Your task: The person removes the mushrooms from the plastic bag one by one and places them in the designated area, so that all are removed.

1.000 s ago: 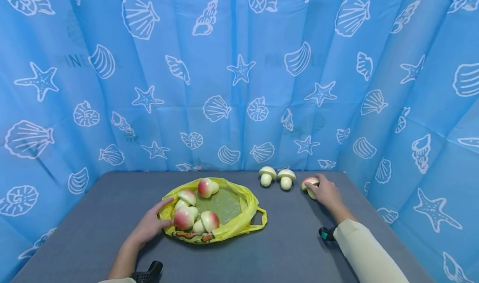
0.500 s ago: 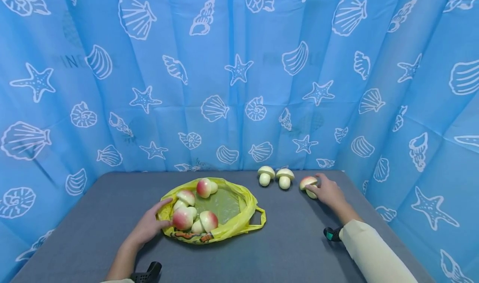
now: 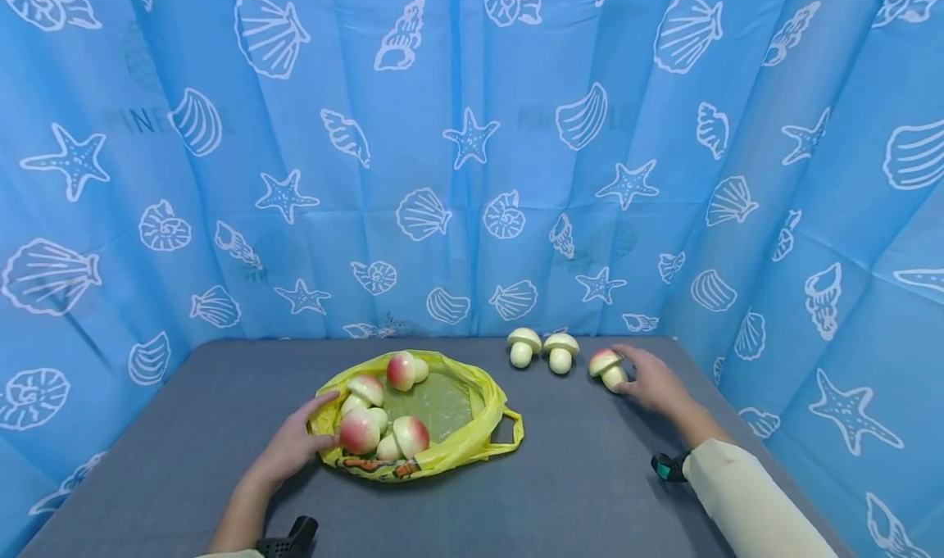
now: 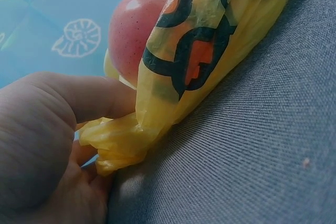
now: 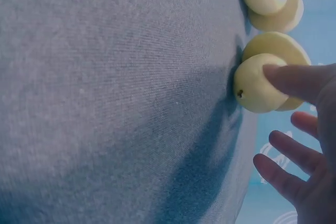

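In the head view my left hand [image 3: 293, 442] holds the left rim of a yellow plastic bag [image 3: 472, 447]. The left wrist view shows the bag's gathered edge [image 4: 118, 142] between thumb and fingers. Inside the bag lie several toy mushrooms with red-and-cream caps, one of them a mushroom [image 3: 359, 432] near the left hand. At the right, my right hand [image 3: 656, 384] is beside a red-capped toy mushroom [image 3: 606, 363] on the table. Its fingers are spread in the right wrist view, and the thumb overlaps the mushroom's stem [image 5: 257, 87]; whether it touches is unclear.
Two cream toy mushrooms, a left one [image 3: 524, 347] and a right one [image 3: 561, 351], stand at the back of the grey table [image 3: 546, 492]. A bag handle [image 3: 510, 431] sticks out to the right. Behind the table hangs a blue shell-print curtain [image 3: 472, 255].
My right hand has drawn slightly back from the red-capped mushroom, its fingers opening and showing more of the stem. The left hand and bag hold their place.
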